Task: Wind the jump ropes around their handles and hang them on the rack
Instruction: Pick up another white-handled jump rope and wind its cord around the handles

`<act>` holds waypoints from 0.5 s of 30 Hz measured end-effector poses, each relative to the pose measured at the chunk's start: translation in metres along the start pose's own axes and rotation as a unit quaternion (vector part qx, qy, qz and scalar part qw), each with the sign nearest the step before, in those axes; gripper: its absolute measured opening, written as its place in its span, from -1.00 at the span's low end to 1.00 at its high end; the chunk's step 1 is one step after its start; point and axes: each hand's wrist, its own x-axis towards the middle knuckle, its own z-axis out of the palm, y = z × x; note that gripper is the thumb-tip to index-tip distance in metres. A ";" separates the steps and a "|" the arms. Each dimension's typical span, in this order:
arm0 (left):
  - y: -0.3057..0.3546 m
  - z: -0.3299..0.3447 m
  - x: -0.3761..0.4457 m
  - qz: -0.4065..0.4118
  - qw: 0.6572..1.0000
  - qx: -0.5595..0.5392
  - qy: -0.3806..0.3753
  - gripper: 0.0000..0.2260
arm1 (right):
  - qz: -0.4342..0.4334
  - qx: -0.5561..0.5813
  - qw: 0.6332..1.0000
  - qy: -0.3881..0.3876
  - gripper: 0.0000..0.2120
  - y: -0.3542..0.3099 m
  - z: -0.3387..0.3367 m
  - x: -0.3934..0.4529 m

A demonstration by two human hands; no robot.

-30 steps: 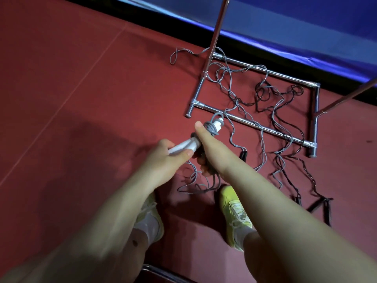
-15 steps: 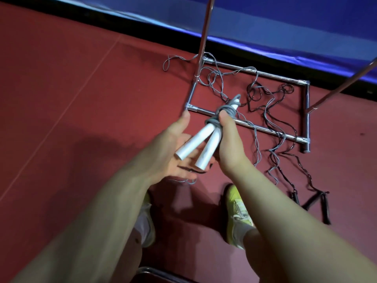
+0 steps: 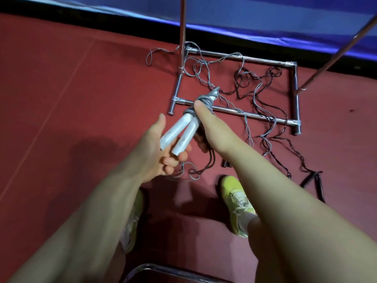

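Two white handles [image 3: 179, 131] lie side by side, with grey rope [image 3: 204, 101] wound round their upper ends. My right hand [image 3: 216, 129] grips the bundle at the windings, thumb on top. My left hand [image 3: 155, 152] is open under the handles' lower ends, its fingers touching them. The loose grey rope trails down to the red floor and over the chrome rack base [image 3: 244, 114]. A black rope [image 3: 273, 74] lies tangled across the base, its black handles [image 3: 315, 180] on the floor at the right.
Two rack poles rise from the base, one at the left [image 3: 182, 27] and one slanting at the right [image 3: 334, 52]. A blue pad [image 3: 265, 17] runs along the far edge. My yellow shoes [image 3: 236, 197] stand below, and a chrome tube [image 3: 163, 268] is at the bottom.
My left hand let go of the handles and opened beneath them. My right hand lifted the bundle and tilted the handles' free ends toward me.
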 end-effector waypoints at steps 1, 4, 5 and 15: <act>0.000 -0.002 0.003 -0.001 1.000 0.015 0.021 -0.25 | 0.014 -0.013 1.000 -0.004 -0.48 0.002 0.000 0.002; 0.000 -0.001 0.010 0.001 0.996 0.059 0.061 -0.30 | 0.055 -0.044 0.997 -0.015 -0.47 0.007 -0.005 0.010; -0.001 0.001 0.012 0.003 0.995 0.070 0.070 -0.33 | 0.067 -0.066 0.995 -0.016 -0.48 0.008 -0.007 0.012; -0.010 -0.004 0.022 -0.023 0.987 0.094 0.129 -0.48 | 0.105 -0.205 0.973 -0.024 -0.48 0.002 0.001 0.012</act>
